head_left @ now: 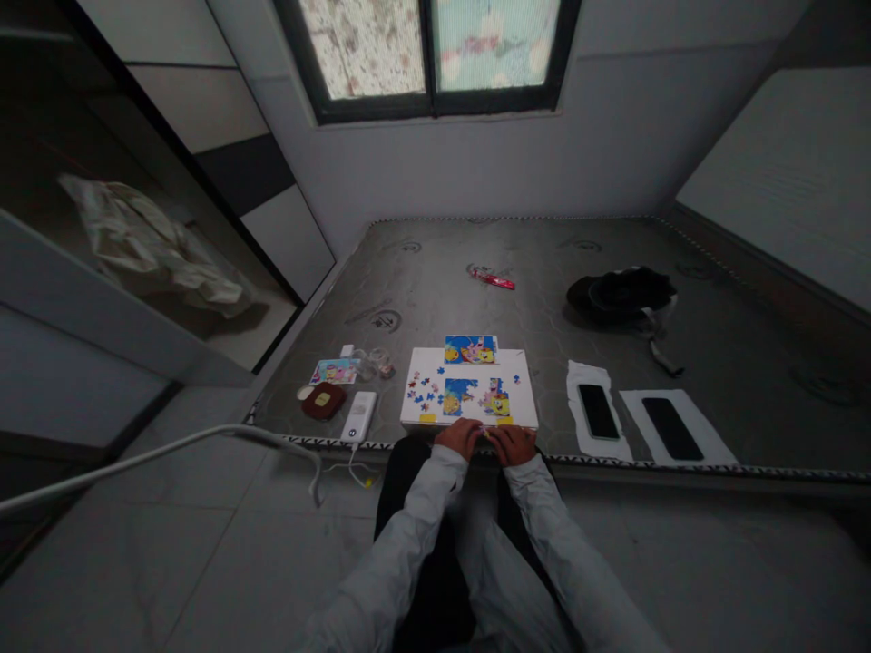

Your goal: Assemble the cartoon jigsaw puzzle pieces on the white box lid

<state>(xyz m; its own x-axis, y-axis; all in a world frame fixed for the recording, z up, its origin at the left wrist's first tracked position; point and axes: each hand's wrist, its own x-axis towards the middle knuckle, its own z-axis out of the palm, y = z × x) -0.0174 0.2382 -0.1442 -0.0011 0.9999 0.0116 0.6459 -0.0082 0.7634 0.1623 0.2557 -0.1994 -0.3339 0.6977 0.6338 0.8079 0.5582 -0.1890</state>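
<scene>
My left hand (459,437) and my right hand (512,445) meet at the front edge of a white board (422,363). Their fingers are pinched together around a small yellowish puzzle piece (485,433), mostly hidden by the fingertips. On the board lie two partly joined jigsaw sections: a blue and yellow one (457,399) on the left and one with a yellow cartoon figure (499,403) on the right. Loose puzzle pieces (423,399) are scattered along the left side. A colourful picture card (470,349) rests across the board's far edge.
Left of the board are a white power bank (359,416) with a cable, a brown case (323,400), a picture card (335,371) and clear plastic items (373,364). Two phones (599,411) (671,428) lie to the right. Farther back are a black bag (622,295) and a red packet (494,278).
</scene>
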